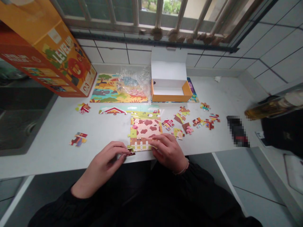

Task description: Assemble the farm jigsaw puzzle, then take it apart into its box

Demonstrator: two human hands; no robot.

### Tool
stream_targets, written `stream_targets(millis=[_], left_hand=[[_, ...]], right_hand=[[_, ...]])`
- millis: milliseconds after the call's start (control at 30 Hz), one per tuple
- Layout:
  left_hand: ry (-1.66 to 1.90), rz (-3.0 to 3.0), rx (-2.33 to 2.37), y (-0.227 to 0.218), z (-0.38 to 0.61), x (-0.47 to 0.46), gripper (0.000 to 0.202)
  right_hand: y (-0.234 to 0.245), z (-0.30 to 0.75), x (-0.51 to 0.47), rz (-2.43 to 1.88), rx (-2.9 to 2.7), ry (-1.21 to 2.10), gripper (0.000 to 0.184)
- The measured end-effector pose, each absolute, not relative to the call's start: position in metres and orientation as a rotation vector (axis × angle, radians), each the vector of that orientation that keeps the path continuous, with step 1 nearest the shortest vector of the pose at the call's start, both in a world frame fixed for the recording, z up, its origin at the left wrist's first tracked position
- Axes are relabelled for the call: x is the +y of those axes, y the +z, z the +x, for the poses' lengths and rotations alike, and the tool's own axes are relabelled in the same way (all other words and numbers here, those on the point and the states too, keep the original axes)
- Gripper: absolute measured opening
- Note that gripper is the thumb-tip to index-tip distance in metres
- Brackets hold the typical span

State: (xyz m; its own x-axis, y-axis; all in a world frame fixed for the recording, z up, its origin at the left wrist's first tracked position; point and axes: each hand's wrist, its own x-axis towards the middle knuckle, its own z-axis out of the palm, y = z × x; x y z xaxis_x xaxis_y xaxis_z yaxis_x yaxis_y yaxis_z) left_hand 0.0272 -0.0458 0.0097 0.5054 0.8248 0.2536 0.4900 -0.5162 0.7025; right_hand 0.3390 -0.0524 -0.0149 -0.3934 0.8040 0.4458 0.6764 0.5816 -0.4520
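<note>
A partly joined jigsaw puzzle [148, 127] lies on the white counter, showing a spotted cow, a white fence and a strip of sky along its top. My left hand [107, 162] pinches a small puzzle piece [130, 152] at the puzzle's lower left corner. Over the lower right of the puzzle, my right hand [168, 150] rests with bent fingertips on the fence part; whether a piece is under them is hidden. Loose pieces lie to the right, among them a red barn piece [168, 124] and a chick piece [178, 133].
More loose pieces [78, 139] lie at the left. Behind the puzzle are an open orange box [171, 96], a finished animal puzzle [106, 91] and clear plastic wrap [136, 83]. A tall orange carton [75, 67] stands beside the sink [23, 126]. A bottle [272, 105] is at right.
</note>
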Motion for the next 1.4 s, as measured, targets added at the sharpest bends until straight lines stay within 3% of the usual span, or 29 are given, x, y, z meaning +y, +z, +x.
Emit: stream_targets(millis=[233,433,800,1033,1200,1400], left_hand=[[0.866,2.027,0.895,0.006,0.077,-0.058,0.020],[0.944,2.124,0.888,0.011,0.093,-0.057,0.026],[0.789,2.642,1.348,-0.001,0.026,-0.040,0.009],[0.755,2.713,1.423,-0.010,0.029,-0.041,0.009],[0.813,2.716,1.458,-0.012,0.027,-0.044,0.008],[0.821,2.701,1.497,-0.016,0.025,-0.046,0.011]], right_hand=[[-0.011,0.331,-0.068,-0.976,-2.066,0.471,0.026],[-0.001,0.352,-0.082,-1.246,-1.877,0.621,0.018],[0.000,0.512,-0.086,-2.175,-1.566,0.281,0.042],[-0.007,0.514,-0.076,-2.100,-1.723,-0.003,0.036],[0.004,0.494,-0.034,-1.989,-1.823,0.006,0.026],[0.006,0.489,0.024,-2.009,-1.890,0.003,0.032]])
